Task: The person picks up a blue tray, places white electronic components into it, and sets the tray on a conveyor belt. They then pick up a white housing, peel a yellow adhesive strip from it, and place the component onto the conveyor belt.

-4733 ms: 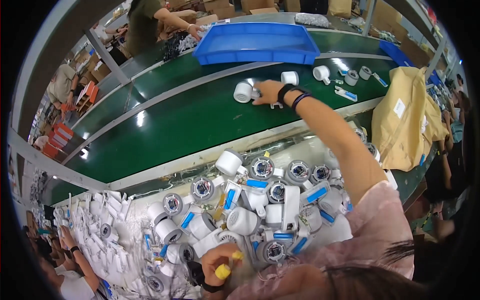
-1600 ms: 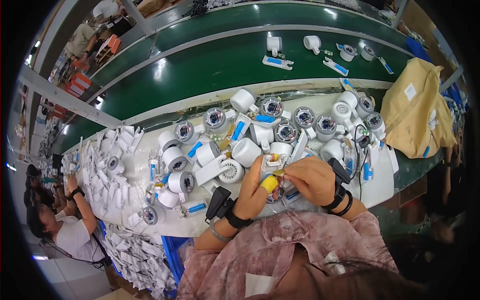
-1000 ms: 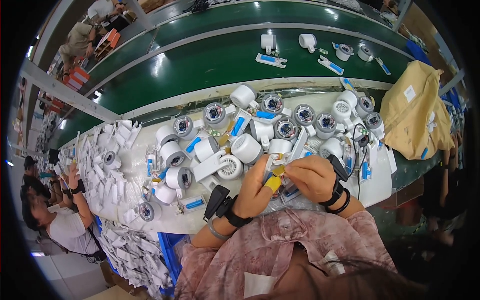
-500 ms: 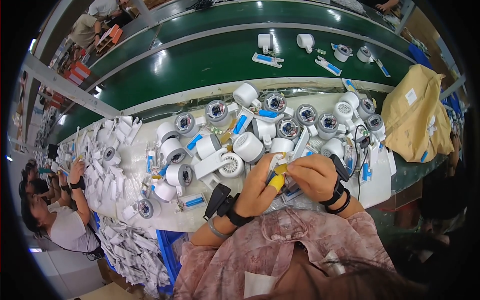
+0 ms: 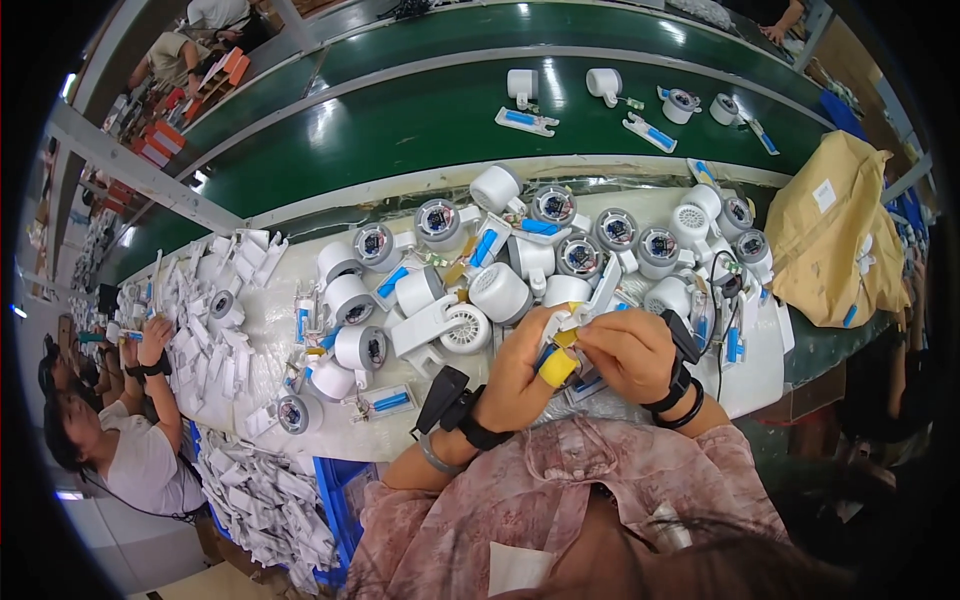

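Note:
Close in front of my chest, both hands meet over one small work piece. My left hand is closed around a white plastic fan part, mostly hidden by the fingers; its thumb wears a yellow wrap. My right hand pinches at a small yellow-brown strip on or beside that part; whether the strip is attached cannot be seen. Just beyond the hands lie several white fan heads, among them one with a grille and a white cylindrical one. A blue battery in a white handle shell lies left of them.
White handle shells are heaped at the left, with more in a blue bin below. A green conveyor carries several fan heads. A brown paper bag stands at right, near a black cable. A co-worker sits at left.
The fan heads on the conveyor have shifted slightly left. My left thumb has turned a little, showing more of its yellow wrap. Both hands stay at the same place.

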`<state>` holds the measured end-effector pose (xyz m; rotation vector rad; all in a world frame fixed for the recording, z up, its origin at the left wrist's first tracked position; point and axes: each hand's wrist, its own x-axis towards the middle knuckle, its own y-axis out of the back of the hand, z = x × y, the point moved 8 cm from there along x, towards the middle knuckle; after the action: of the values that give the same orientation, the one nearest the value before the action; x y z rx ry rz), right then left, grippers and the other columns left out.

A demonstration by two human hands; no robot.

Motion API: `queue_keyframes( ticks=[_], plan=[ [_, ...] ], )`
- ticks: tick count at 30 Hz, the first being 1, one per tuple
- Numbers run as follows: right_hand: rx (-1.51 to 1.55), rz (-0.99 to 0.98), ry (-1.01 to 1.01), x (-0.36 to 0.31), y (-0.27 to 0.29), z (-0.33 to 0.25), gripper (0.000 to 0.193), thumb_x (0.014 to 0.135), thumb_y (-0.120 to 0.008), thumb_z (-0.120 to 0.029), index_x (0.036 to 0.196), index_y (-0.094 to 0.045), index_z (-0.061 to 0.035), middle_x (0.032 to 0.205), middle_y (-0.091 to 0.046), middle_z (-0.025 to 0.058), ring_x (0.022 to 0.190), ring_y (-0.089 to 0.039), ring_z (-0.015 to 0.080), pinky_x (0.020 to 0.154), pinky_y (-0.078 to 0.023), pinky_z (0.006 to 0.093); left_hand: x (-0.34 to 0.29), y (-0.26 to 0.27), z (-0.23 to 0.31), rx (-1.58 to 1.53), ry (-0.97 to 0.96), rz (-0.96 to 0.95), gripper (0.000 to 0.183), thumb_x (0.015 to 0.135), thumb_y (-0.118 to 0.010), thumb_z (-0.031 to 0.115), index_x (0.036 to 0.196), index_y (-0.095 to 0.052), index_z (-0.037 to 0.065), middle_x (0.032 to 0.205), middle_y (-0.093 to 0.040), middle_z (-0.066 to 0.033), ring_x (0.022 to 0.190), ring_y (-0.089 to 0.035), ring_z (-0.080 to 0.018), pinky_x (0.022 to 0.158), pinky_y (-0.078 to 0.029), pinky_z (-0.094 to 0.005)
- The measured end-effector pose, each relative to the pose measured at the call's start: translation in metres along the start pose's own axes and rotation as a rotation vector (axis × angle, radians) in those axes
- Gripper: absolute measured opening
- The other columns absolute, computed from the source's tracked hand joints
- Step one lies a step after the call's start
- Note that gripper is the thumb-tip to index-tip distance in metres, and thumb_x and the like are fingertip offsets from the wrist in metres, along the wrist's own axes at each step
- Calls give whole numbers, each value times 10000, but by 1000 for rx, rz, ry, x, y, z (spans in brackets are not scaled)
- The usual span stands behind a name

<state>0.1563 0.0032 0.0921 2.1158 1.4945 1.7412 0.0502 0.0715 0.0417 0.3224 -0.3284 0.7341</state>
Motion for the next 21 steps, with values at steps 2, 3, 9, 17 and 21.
queue_keyframes(
  ticks=[2, 3, 9, 17, 21],
  plan=[
    [-6, 3, 1, 1, 1, -1, 294, 665, -742, 11, 948, -675, -35, 846, -647, 72, 662, -629, 219, 540, -479, 303, -10, -6, -21, -264, 316, 5, 362, 957, -499, 107, 1297, -430, 5, 929, -523, -10, 712, -494, -55, 632, -421, -211],
    [0, 2, 2, 1, 1, -1, 293, 665, -743, 11, 945, -674, -33, 843, -646, 72, 660, -630, 218, 537, -479, 302, -10, -7, -22, -263, 315, 6, 362, 957, -499, 107, 1297, -430, 5, 929, -523, -10, 712, -494, -55, 632, -421, -211],
    [11, -9, 6, 3, -1, 0, 289, 664, -742, 16, 940, -668, -29, 837, -644, 76, 651, -630, 221, 527, -479, 300, -10, -4, -25, -252, 357, 58, 328, 926, -510, 97, 1232, -487, -18, 963, -576, -116, 659, -575, -161, 598, -464, -271],
    [2, -7, -7, 2, -2, -5, 285, 675, -735, 20, 947, -660, -17, 821, -640, 83, 658, -637, 226, 522, -491, 297, -7, 1, -12, -21, 148, 99, 267, 978, -466, 140, 1194, -525, -5, 747, -557, -29, 584, -524, -91, 547, -413, -232],
    [-45, -35, -25, 9, -3, -11, 248, 687, -735, 4, 921, -654, -18, 799, -636, 88, 666, -641, 230, 527, -507, 302, -7, 4, -15, -92, 270, 58, 263, 982, -464, 153, 1173, -551, -5, 816, -582, -58, 588, -538, -101, 552, -420, -244]
  ],
)
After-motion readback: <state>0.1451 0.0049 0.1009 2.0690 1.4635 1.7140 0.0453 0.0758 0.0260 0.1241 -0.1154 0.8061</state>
